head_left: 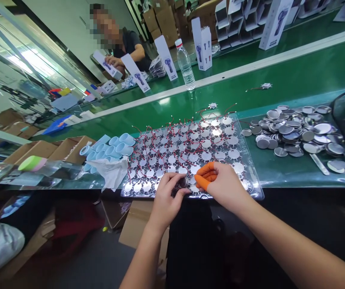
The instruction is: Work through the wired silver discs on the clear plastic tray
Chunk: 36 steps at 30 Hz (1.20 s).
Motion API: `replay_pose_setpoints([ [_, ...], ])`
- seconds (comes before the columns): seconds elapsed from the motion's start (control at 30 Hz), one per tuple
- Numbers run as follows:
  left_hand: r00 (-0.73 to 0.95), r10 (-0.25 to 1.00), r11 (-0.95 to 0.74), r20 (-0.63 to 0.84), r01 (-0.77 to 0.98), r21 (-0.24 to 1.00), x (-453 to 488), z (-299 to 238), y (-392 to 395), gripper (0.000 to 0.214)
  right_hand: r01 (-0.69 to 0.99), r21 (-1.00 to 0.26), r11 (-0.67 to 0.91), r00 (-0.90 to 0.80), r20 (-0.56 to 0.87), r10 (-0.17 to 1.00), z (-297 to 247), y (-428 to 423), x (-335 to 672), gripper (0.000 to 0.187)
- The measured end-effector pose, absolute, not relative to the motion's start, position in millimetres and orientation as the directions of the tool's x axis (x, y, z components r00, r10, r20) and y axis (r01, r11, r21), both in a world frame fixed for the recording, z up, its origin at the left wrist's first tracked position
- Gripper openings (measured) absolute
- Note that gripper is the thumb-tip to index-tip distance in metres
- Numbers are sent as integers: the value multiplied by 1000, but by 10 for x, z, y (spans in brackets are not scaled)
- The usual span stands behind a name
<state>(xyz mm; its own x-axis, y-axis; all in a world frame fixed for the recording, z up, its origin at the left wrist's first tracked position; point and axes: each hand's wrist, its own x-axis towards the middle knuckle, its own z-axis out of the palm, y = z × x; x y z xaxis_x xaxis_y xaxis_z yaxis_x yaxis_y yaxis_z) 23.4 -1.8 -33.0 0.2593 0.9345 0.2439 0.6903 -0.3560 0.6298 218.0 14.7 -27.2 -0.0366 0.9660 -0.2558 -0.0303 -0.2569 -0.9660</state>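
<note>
My left hand (pixel 166 196) pinches a small round silver disc part (pixel 180 183) at the near edge of a clear plastic sheet (pixel 255 188). The sheet is covered with several star-shaped silver discs with red wires (pixel 190 148). My right hand (pixel 220 182), with orange finger cots (pixel 204 176) on the thumb and two fingers, is curled just right of the same part, fingertips close to it. Whether the right fingers touch the part is hard to tell.
A pile of shiny metal discs (pixel 292 134) lies to the right on the green belt (pixel 280 76). Light blue caps (pixel 112 150) and a white rag (pixel 110 170) sit left of the sheet. A water bottle (pixel 186 64), white product boxes (pixel 202 44) and another person (pixel 124 44) are across the belt.
</note>
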Motion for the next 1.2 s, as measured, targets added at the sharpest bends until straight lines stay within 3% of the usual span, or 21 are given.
replay_pose_setpoints([
  [0.53, 282, 904, -410, 322, 784, 466, 345, -348, -44, 28, 145, -965, -218, 46, -213, 976, -340, 140, 2187, 7],
  [0.77, 290, 900, -415, 324, 796, 441, 345, -352, -35, 26, 57, -961, -270, -7, -271, 963, -344, 164, 2208, 8],
  [0.97, 306, 895, -427, 324, 796, 429, 348, -330, -32, 25, 205, -979, -21, -42, -31, 999, -388, 150, 2251, 6],
  [1.13, 287, 903, -410, 321, 798, 441, 360, -320, -35, 25, -10, -934, -357, -65, -356, 932, -348, 188, 2237, 12],
  [1.2, 284, 901, -413, 329, 795, 444, 365, -322, -35, 25, -52, -914, -403, -74, -399, 914, -333, 205, 2226, 13],
])
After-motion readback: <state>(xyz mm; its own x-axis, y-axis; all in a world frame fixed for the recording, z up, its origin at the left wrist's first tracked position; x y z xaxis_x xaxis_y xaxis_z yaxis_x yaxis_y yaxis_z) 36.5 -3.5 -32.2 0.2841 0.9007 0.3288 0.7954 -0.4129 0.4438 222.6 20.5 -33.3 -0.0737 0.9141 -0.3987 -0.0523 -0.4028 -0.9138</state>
